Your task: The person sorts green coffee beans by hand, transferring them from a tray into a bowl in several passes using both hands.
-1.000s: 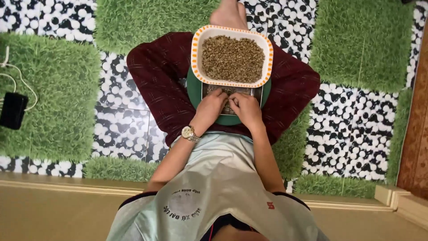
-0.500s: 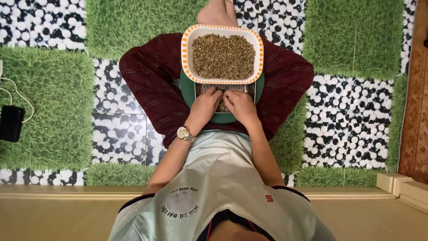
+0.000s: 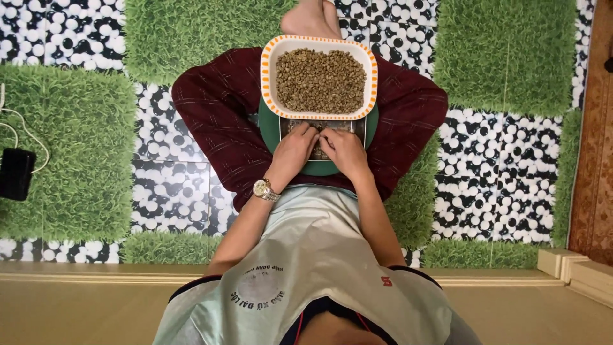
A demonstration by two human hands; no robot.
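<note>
Small tray: in the middle of the frame, on our lap, we see a flat dark tray (image 3: 319,137) with a thin scatter of brownish beans, lying on a round green plate (image 3: 273,131).
Left hand: our left hand (image 3: 295,152) lies palm down on the small tray's left part, fingers curled, tips on the beans; whether it pinches one we cannot tell.
Right hand: our right hand (image 3: 345,152) rests just beside the left on the tray's right part, fingers bent inward, tips touching the beans; its grip is hidden from us.
Wristwatch: a metal wristwatch (image 3: 263,190) sits on our left wrist.
Bean dish: just above the hands, a white rectangular dish (image 3: 265,70) with an orange dotted rim holds a heap of greenish-brown beans (image 3: 319,80); it overlaps the tray's far edge.
Legs: our crossed legs in dark red trousers (image 3: 217,108) carry the plate; a bare foot (image 3: 310,19) shows at the top.
Floor: squares of green grass mat (image 3: 70,140) alternate with black-and-white pebble tiles (image 3: 498,172).
Left edge: a black device (image 3: 14,174) with a white cable (image 3: 9,131) lies on the grass.
</note>
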